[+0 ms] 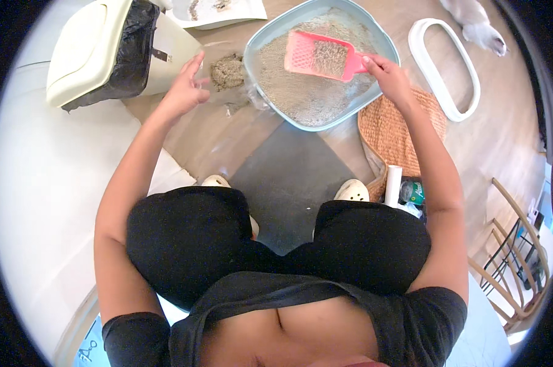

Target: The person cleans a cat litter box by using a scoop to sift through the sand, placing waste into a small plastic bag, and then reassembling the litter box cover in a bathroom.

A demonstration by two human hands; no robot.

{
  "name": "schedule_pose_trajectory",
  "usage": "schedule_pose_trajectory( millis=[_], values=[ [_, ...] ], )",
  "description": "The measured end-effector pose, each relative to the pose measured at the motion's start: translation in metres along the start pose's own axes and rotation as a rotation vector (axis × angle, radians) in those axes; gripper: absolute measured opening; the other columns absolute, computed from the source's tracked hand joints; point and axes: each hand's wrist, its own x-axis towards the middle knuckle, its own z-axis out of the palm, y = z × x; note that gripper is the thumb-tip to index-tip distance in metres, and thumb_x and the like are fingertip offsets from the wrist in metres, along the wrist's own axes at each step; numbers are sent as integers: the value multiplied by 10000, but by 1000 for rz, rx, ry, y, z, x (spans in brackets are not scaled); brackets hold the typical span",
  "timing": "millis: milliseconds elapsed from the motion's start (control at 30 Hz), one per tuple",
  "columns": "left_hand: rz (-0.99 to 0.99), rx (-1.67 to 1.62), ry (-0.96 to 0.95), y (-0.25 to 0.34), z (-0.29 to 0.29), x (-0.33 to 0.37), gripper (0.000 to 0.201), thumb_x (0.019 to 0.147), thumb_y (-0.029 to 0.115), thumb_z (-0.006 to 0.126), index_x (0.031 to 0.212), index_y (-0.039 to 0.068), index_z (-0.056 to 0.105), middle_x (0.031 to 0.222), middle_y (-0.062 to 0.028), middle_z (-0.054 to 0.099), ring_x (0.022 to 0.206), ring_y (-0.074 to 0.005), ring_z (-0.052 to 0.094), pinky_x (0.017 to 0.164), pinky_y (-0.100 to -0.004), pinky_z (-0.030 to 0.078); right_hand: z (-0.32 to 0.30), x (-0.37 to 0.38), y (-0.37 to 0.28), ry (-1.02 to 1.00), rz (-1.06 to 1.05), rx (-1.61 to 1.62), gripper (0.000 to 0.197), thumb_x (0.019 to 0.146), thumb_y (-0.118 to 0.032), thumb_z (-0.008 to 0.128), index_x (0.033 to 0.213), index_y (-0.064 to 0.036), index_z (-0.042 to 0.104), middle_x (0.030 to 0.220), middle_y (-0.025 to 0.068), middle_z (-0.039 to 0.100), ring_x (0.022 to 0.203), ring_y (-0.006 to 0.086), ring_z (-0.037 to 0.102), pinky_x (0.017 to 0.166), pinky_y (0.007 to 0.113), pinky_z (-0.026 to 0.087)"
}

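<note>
My right hand (pixel 385 72) grips the handle of a pink slotted litter scoop (pixel 301 52). Some grey-brown litter lies in the scoop's pan, on the side near the handle. Below the scoop is a light blue litter box (pixel 316 127) with litter (pixel 295 98) spread over its bottom. My left hand (pixel 188 87) is raised with fingers apart, holding nothing, beside a cream trash bin (pixel 93 49) lined with a black bag (pixel 132 55). A small heap of litter (pixel 227 72) rests on the floor between that hand and the box.
A white oval ring-shaped frame (pixel 416 46) and an orange woven mat (pixel 405 131) lie right of the box. A white cat (pixel 481 33) is at the far right. Behind the bin is a white soiled tray (pixel 227 15). A wooden chair (pixel 515 257) stands lower right.
</note>
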Motion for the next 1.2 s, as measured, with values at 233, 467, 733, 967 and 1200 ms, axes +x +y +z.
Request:
schedule_pose_trajectory(
  millis=[233,467,733,967,1200],
  values=[
    [-27,5,15,4,-1,-6,919,628,-96,485,1451,189,191,1484,-71,129,1195,-315,448,644,-267,492,-6,-8,-20,12,14,-17,424,904,-474,446,1136,-166,623,986,91,668,958,228,614,874,309,419],
    [-9,-20,6,4,0,-5,913,633,-84,496,1450,191,197,1489,-69,132,1195,-321,449,651,-264,486,-9,-12,-18,-47,-36,-78,431,899,-491,444,1142,-182,621,994,78,669,952,225,614,871,318,420],
    [-20,12,12,5,-1,-7,904,640,-76,500,1449,195,201,1488,-74,140,1217,-307,436,681,-265,484,-15,-9,-40,36,31,-233,407,895,-513,418,1141,-258,617,983,63,670,960,249,615,856,332,428],
    [-1,8,10,3,-3,-6,888,641,-57,534,1445,123,200,1482,-87,137,1212,-328,431,647,-280,507,-10,0,-30,51,59,-166,446,884,-538,416,1129,-229,625,943,77,675,918,245,632,848,339,431],
    [-6,-3,8,3,-1,-4,888,648,-54,536,1446,128,193,1484,-89,136,1209,-316,437,659,-285,514,-16,-1,-27,42,-52,-183,461,888,-533,417,1136,-203,623,960,72,672,942,215,625,862,321,426]
  ],
)
